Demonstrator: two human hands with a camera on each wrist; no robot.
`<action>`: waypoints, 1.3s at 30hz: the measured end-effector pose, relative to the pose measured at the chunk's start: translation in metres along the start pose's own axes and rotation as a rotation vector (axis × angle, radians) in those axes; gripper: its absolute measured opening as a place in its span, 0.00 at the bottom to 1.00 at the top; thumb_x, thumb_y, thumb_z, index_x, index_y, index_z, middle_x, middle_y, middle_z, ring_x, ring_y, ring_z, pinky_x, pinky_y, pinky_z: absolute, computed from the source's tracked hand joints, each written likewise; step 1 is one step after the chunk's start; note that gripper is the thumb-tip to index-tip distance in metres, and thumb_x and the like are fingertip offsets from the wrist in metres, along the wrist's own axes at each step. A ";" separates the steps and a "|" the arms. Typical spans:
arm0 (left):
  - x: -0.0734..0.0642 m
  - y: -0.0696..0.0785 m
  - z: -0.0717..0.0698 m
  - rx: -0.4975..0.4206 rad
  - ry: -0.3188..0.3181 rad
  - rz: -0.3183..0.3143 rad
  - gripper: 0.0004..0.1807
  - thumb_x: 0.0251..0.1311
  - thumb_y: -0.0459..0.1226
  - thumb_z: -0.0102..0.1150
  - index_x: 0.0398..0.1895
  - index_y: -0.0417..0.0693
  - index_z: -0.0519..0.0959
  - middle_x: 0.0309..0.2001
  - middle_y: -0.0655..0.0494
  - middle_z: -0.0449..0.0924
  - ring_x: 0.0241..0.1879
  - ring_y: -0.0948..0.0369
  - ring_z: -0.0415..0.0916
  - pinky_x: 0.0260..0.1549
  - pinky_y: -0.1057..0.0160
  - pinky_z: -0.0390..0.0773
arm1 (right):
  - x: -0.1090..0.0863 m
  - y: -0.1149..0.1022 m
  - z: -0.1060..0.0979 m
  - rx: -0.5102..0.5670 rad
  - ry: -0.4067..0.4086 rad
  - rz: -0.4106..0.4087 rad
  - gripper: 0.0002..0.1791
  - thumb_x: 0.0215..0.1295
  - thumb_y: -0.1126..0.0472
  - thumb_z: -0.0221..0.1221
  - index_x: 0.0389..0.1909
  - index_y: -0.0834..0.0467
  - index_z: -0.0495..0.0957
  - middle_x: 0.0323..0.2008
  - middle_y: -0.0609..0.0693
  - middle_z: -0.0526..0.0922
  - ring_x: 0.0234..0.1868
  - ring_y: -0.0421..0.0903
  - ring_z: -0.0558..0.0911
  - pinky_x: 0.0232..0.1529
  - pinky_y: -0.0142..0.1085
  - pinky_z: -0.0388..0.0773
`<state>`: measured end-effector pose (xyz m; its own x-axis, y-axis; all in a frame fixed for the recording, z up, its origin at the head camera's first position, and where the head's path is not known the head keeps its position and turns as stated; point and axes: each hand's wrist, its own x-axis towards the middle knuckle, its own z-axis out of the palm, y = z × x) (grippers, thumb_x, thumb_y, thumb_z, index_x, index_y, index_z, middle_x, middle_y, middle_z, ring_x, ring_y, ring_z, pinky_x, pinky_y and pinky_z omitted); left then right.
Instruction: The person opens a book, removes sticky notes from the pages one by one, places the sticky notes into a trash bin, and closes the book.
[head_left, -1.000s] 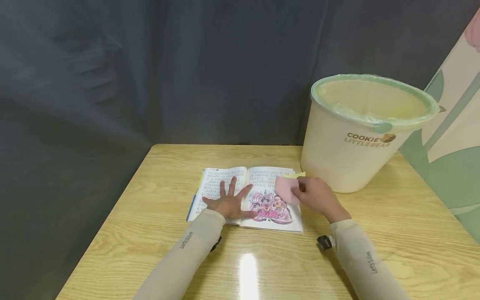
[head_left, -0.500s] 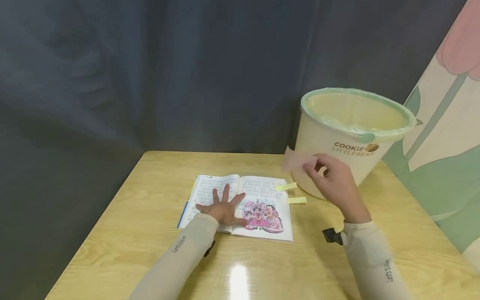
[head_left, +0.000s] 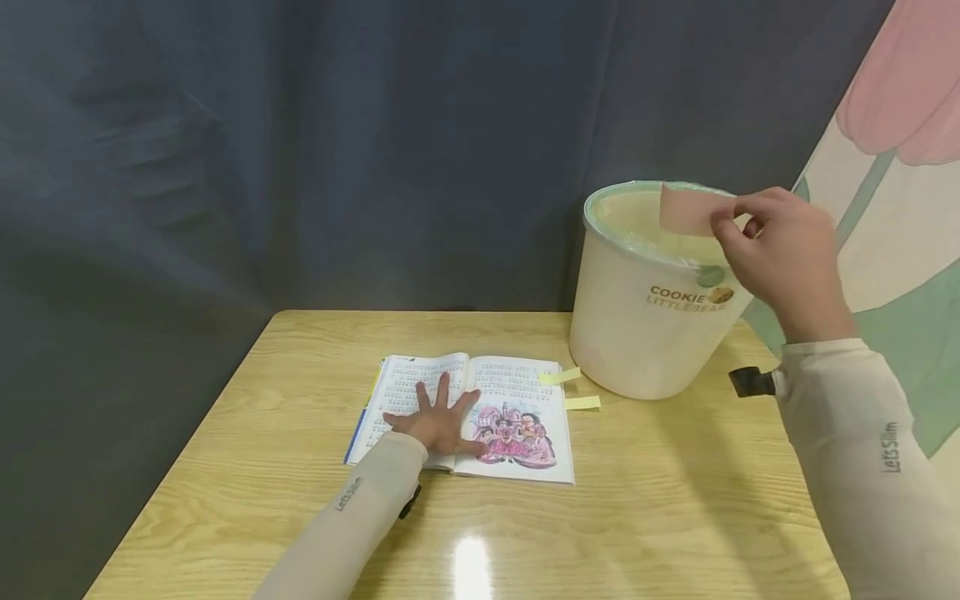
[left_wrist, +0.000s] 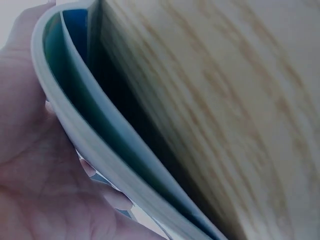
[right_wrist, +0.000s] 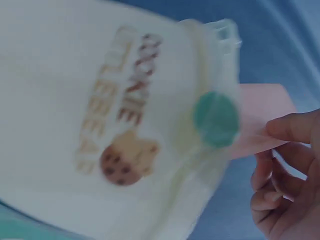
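Observation:
An open book (head_left: 517, 383) lies on the wooden table, with a coloured picture on its right page. My left hand (head_left: 435, 425) rests on it with fingers spread across the middle fold; the left wrist view shows the palm beside the book's lower edge. Two yellow paper strips, an upper one (head_left: 559, 377) and a lower one (head_left: 582, 403), stick out from the book's right side. Between thumb and fingers my right hand (head_left: 787, 250) pinches a pink sticky note (head_left: 690, 210) over the mouth of a white bin (head_left: 637, 325). In the right wrist view the bin's rim partly hides the note (right_wrist: 262, 110).
The bin stands at the table's back right, its green rim (head_left: 592, 218) covered by a clear liner. A dark curtain (head_left: 420, 167) hangs behind the table (head_left: 315, 533). A wall with a painted flower (head_left: 900, 100) is at the right.
My right hand has lifted the pink sticky note off the book's right page and carried it up and right to the bin, uncovering the yellow strips. The left hand has stayed on the book.

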<state>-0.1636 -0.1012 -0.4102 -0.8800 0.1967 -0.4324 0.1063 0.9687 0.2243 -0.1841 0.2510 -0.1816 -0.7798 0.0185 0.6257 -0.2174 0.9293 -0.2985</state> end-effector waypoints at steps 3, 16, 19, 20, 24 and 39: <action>0.002 -0.001 -0.001 -0.002 0.004 0.002 0.53 0.53 0.71 0.57 0.78 0.79 0.42 0.81 0.54 0.23 0.79 0.37 0.27 0.56 0.14 0.50 | 0.013 0.007 0.004 -0.076 -0.111 -0.006 0.23 0.72 0.54 0.47 0.45 0.68 0.84 0.48 0.69 0.79 0.35 0.60 0.76 0.31 0.48 0.65; 0.002 0.007 -0.001 -0.019 0.023 0.003 0.53 0.52 0.71 0.58 0.78 0.79 0.43 0.82 0.54 0.24 0.79 0.38 0.29 0.57 0.15 0.49 | 0.025 0.022 0.008 -0.136 -0.301 0.046 0.25 0.72 0.48 0.47 0.50 0.63 0.82 0.15 0.53 0.76 0.21 0.50 0.65 0.25 0.41 0.60; 0.003 0.008 -0.001 -0.011 0.026 0.001 0.53 0.52 0.71 0.58 0.78 0.80 0.42 0.82 0.54 0.24 0.79 0.37 0.29 0.57 0.15 0.49 | 0.026 0.025 0.008 -0.141 -0.299 0.043 0.25 0.72 0.48 0.47 0.50 0.63 0.81 0.21 0.56 0.81 0.21 0.50 0.66 0.26 0.41 0.60; 0.003 0.008 -0.002 -0.010 0.028 0.000 0.54 0.52 0.72 0.58 0.78 0.80 0.42 0.82 0.54 0.24 0.79 0.37 0.29 0.56 0.15 0.50 | 0.027 0.026 0.008 -0.143 -0.299 0.044 0.25 0.72 0.47 0.47 0.50 0.63 0.81 0.24 0.59 0.82 0.21 0.51 0.66 0.26 0.41 0.60; 0.005 0.009 -0.002 -0.005 0.031 -0.003 0.54 0.51 0.72 0.57 0.78 0.81 0.42 0.81 0.54 0.23 0.79 0.37 0.29 0.56 0.14 0.50 | 0.030 0.028 0.009 -0.147 -0.320 0.060 0.26 0.73 0.46 0.47 0.53 0.62 0.80 0.45 0.65 0.85 0.30 0.58 0.74 0.29 0.47 0.67; 0.004 0.012 -0.001 0.007 0.029 -0.017 0.53 0.51 0.73 0.56 0.78 0.82 0.42 0.82 0.56 0.23 0.79 0.38 0.29 0.57 0.15 0.51 | 0.005 -0.004 0.011 0.000 -0.070 -0.056 0.18 0.71 0.51 0.52 0.45 0.56 0.86 0.33 0.56 0.86 0.24 0.37 0.68 0.24 0.33 0.62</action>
<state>-0.1663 -0.0894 -0.4085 -0.8949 0.1761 -0.4101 0.0947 0.9729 0.2110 -0.1931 0.2432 -0.1852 -0.8054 -0.0596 0.5897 -0.2620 0.9283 -0.2640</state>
